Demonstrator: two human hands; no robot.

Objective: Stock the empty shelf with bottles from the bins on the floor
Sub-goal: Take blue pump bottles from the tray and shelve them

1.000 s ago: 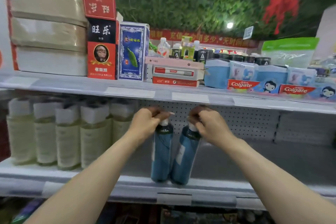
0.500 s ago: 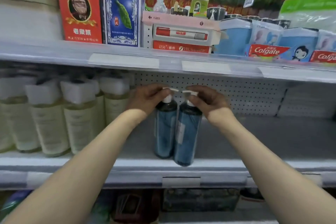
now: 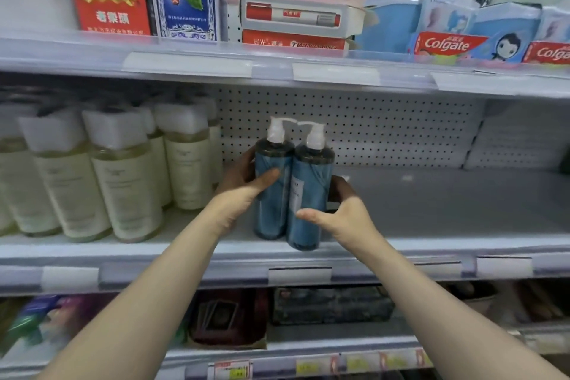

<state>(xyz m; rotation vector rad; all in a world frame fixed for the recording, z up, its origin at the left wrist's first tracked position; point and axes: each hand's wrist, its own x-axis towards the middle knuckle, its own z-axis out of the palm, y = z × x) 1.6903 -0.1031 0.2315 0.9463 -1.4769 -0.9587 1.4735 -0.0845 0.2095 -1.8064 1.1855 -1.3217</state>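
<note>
Left hand: the left hand grasps the left blue pump bottle at mid-body, thumb across the front and fingers round the back.
Right hand: the right hand grasps the right blue pump bottle low on its body, thumb on the front and fingers curled behind.
Bottles: the two bottles touch side by side, near upright, with white pump heads on top. Their bases are at the front edge of the middle shelf. Whether the bases bear fully on it cannot be told.
Shelf: its grey surface runs to 3 o'clock of the pair.
Neighbouring stock: pale yellow bottles with white caps stand in rows at 9 o'clock of the pair, near the left hand.
Back panel: a white pegboard lies at 12 o'clock, behind the pump heads.
Upper shelf: Colgate cartons sit at 1 o'clock and a marker box at 12 o'clock.
</note>
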